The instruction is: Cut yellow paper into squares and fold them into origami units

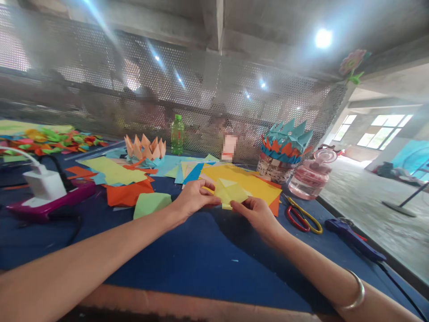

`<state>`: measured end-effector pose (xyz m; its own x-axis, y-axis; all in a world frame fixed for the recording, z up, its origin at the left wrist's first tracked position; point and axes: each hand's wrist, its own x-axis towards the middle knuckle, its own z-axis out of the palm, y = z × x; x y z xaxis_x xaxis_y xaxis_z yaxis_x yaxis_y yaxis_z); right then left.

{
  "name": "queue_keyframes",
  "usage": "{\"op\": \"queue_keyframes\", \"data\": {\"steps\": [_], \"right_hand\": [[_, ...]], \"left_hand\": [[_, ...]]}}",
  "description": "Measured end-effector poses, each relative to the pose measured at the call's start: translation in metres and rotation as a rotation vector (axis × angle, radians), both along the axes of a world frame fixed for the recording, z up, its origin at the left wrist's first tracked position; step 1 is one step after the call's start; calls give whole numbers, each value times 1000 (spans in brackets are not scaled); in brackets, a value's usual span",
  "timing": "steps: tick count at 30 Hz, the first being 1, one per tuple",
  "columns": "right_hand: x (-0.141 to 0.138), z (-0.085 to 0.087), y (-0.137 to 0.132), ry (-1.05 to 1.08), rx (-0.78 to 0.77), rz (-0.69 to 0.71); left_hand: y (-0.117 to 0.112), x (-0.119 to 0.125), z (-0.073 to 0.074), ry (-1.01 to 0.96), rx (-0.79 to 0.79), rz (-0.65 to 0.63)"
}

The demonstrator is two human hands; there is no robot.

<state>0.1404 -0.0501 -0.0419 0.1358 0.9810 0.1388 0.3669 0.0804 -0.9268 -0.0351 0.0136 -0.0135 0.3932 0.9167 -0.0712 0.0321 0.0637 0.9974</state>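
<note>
The fingers of the left hand pinch the left edge of a folded pale-yellow paper, while those of the right hand grip its lower right corner. The piece is held just above the blue surface, in front of a stack of deeper yellow sheets. A light-green sheet lies near the left forearm. Right of the stack are scissors with red and yellow handles and a corded purple tool.
</note>
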Motion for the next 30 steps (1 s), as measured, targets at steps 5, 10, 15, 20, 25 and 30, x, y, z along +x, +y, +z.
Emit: {"op": "queue_keyframes", "data": {"steps": [5,10,15,20,25,30], "right_hand": [[-3,1,-2,11,18,35],[-4,2,-3,-21,21,13],[-5,6,-4,1,10,4],[-8,8,-7,32,29,-26],[-10,5,-8,95,86,17],[-9,1,-6,-41,161,117]], "left_hand": [[3,-1,-4,-27,50,-5],[6,-2,-6,-48,75,-9],[8,-4,-5,-92,59,-25],[3,-3,-5,-210,-79,-60],[-2,1,-12,-261,-159,-247],[-1,1,-11,-283,-179,-157]]}}
